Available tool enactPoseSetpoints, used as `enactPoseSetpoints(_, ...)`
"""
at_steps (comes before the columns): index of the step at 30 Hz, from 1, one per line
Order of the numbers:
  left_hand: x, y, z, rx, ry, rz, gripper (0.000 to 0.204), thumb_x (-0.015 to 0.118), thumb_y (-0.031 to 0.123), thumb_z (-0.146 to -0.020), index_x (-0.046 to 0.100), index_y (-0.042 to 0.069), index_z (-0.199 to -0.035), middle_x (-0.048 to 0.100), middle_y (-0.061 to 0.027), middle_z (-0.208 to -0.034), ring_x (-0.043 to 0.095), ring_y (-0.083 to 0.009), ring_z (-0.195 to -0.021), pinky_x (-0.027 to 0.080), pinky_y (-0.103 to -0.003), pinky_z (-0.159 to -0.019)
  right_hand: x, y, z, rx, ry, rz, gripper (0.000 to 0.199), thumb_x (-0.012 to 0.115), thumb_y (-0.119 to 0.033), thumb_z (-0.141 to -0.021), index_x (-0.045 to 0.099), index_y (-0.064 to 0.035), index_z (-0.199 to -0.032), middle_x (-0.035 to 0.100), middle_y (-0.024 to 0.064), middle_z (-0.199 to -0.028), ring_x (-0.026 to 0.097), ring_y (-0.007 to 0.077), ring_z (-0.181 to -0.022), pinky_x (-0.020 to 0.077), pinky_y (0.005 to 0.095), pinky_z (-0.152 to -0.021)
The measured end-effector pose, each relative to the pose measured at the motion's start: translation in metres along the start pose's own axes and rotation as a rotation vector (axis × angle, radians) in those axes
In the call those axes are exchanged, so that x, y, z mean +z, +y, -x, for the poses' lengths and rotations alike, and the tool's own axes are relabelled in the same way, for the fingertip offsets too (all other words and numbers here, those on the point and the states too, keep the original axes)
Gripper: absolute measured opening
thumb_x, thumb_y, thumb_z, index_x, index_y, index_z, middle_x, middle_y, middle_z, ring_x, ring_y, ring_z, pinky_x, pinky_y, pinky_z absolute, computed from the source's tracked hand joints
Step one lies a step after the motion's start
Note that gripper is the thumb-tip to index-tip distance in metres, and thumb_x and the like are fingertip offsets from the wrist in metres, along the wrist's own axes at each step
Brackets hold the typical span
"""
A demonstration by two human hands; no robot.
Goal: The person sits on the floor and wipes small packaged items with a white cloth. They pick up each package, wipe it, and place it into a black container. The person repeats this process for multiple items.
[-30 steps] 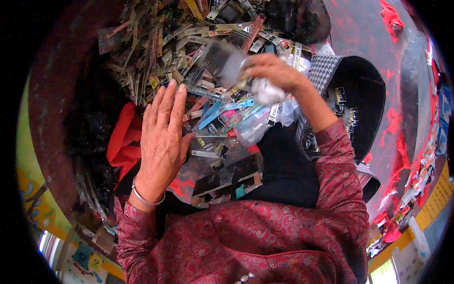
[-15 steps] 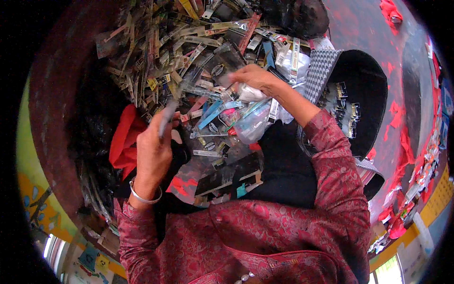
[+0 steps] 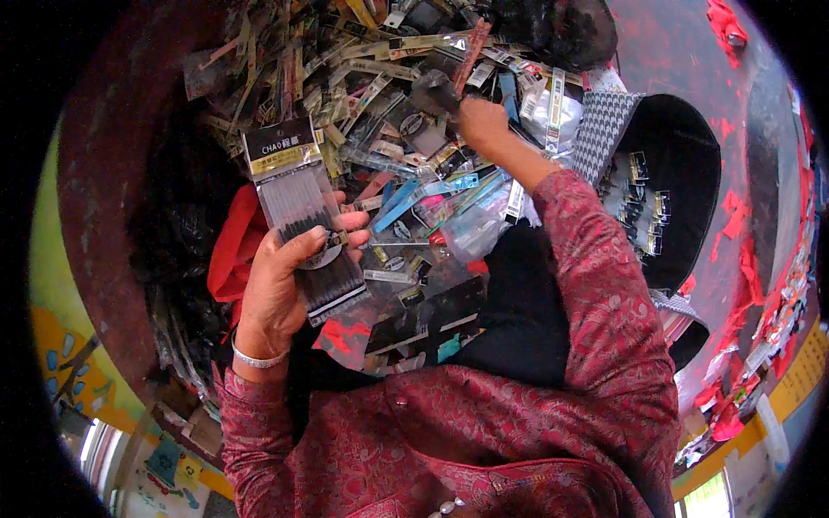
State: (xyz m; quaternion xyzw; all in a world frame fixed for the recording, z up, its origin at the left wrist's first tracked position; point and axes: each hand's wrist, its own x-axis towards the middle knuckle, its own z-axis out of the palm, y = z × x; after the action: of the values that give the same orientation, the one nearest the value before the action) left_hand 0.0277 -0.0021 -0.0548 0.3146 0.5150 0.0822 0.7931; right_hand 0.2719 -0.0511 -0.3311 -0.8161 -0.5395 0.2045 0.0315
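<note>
My left hand is closed on a flat clear packet of thin grey sticks that look like pen refills, with a black and gold header. Its face is turned up, and my thumb presses its lower half. Farther off to the right, my right hand is closed on a dark see-through plastic sleeve, which is blurred. Under and beyond both hands spreads a heap of clear plastic sleeves and strips. Near the middle of it lie blue strips and a crumpled clear bag.
On the right stands an open black bag with a houndstooth flap, holding several small packets. Black plastic bags lie at the left and far side. Red cloth is beside my left hand. Red scraps line the right.
The packet in my left hand has turned from edge-on to face up. My right hand has moved away and slightly right, with a dark plastic sleeve now in its grip.
</note>
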Motion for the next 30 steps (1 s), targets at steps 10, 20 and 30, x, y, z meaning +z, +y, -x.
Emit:
enactPoseSetpoints(10, 0.001, 0.000, -0.001, -0.030, -0.016, 0.057, 0.042, 0.049, 0.011, -0.085, 0.039, -0.007, -0.121, 0.058, -0.0193, -0.107, 0.060, -0.0241, -0.092, 0.051, -0.033, -0.079, -0.058, 0.045, 0.014, 0.073, 0.105, -0.130, 0.019, 0.052, -0.019, -0.073, 0.066, -0.0095, -0.082, 0.063, 0.0169, -0.078, 0.061, 0.0357, -0.074, 0.0490, 0.0457, -0.065)
enactPoseSetpoints(20, 0.010, -0.006, -0.013, -0.088, -0.022, 0.200, 0.041, 0.047, 0.014, -0.087, 0.039, -0.007, -0.121, 0.057, -0.0206, -0.109, 0.060, -0.0273, -0.094, 0.051, -0.036, -0.080, -0.058, 0.106, -0.001, 0.075, -0.152, -0.363, 0.021, 0.058, -0.020, -0.076, 0.062, -0.0005, -0.082, 0.060, 0.0071, -0.070, 0.053, 0.0161, -0.063, 0.0426, 0.0305, -0.062)
enactPoseSetpoints(30, 0.021, -0.011, -0.015, -0.106, -0.055, 0.130, 0.040, 0.049, 0.014, -0.085, 0.041, -0.007, -0.119, 0.058, -0.0201, -0.106, 0.061, -0.0264, -0.091, 0.052, -0.035, -0.078, -0.025, 0.137, 0.010, 0.374, -0.312, -1.094, 0.021, 0.060, -0.010, -0.077, 0.064, 0.0038, -0.092, 0.064, 0.0075, -0.087, 0.058, 0.0138, -0.080, 0.0437, 0.0252, -0.074)
